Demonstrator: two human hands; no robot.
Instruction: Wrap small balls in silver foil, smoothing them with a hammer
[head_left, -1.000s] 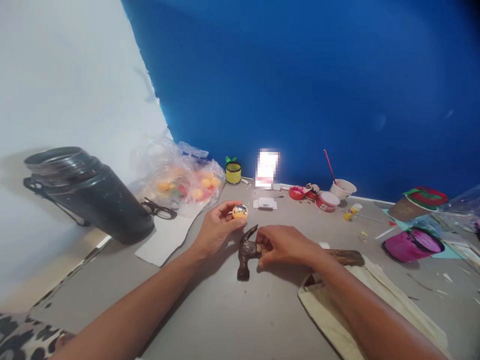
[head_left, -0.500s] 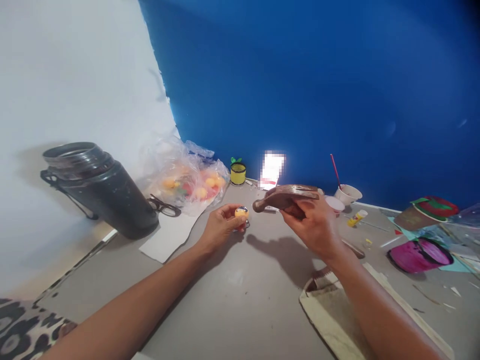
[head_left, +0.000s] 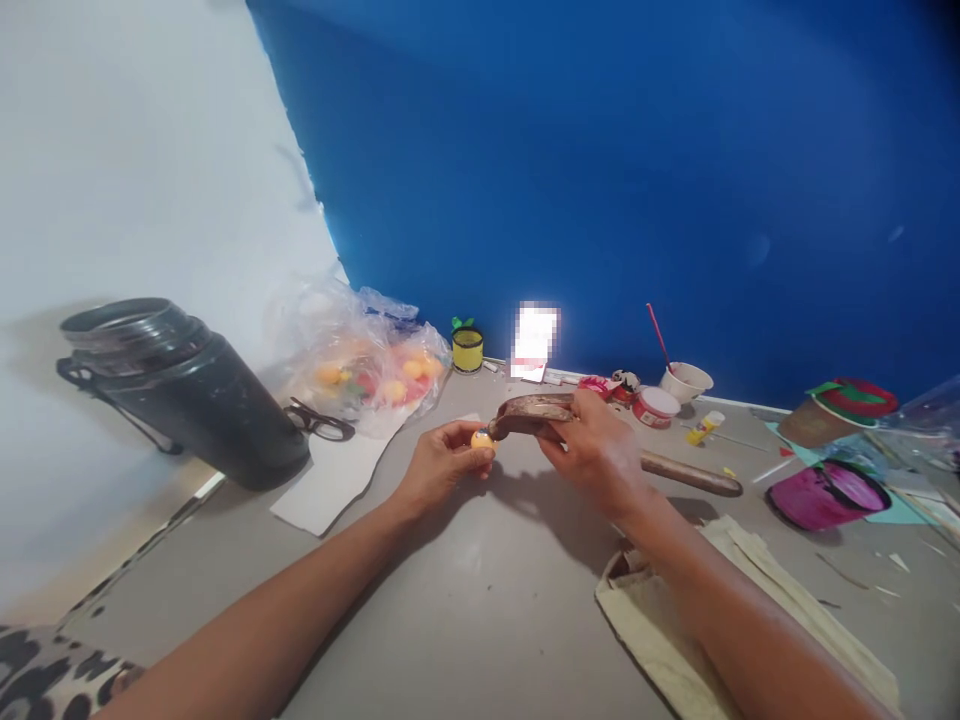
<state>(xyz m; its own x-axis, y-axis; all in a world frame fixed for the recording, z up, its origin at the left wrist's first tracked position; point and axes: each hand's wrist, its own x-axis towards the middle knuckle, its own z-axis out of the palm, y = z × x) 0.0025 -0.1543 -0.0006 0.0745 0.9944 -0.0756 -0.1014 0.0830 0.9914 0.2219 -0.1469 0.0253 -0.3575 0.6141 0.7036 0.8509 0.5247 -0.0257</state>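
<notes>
Below frame centre, a small orange ball (head_left: 481, 441) is being pinched by the curled left hand (head_left: 442, 463) — rightward, a wooden-handled brown metal hammer (head_left: 531, 409) is being gripped in the closed right hand (head_left: 600, 447).

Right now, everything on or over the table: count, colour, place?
ball: 1, orange, centre
hammer: 1, brown, centre
flask: 1, dark, far left
glasses: 1, black, beside flask
paper: 1, white, near glasses
plastic bags: uncounted, clear, back left
small pot: 1, yellow, back
bright rectangle: 1, white, back
tub: 1, red-white, back right
small items: uncounted, mostly red, by tub
cup: 1, white, behind tub
stick: 1, red, in cup
tube: 1, yellow, right
container: 1, brown, red-green top, right
wide pot: 1, magenta, right
pouch: 1, beige, lower right
scraps: uncounted, mixed, right
left hand: 1, holding ball
right hand: 1, holding hammer
</notes>
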